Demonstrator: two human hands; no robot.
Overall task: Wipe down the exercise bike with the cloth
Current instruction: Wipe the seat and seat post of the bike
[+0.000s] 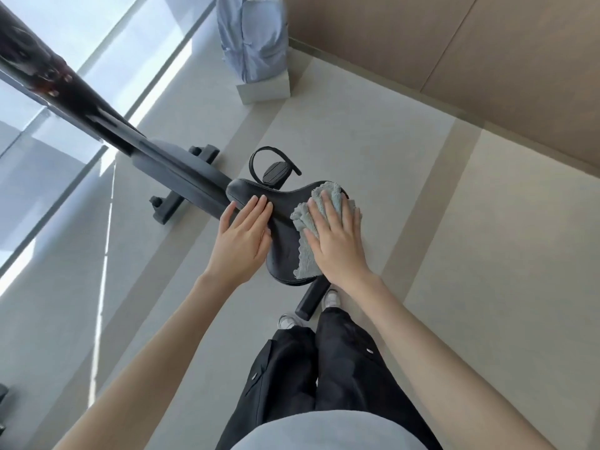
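We have both hands on the black saddle point(283, 237) of the exercise bike point(181, 175). Our right hand point(336, 245) lies flat on the pale green cloth point(302, 219), its fingers point(326, 212) straight and spread, pressing the cloth onto the saddle's right half. The cloth bunches just past those fingers and trails back beside the palm. Our left hand point(242, 243) rests on the saddle's left side, fingers point(256, 211) straight and together, gripping nothing. Beyond both sets of fingers we see a strapped pedal point(274, 172), and farther off a pale blue bag point(253, 43) on the floor point(357, 141).
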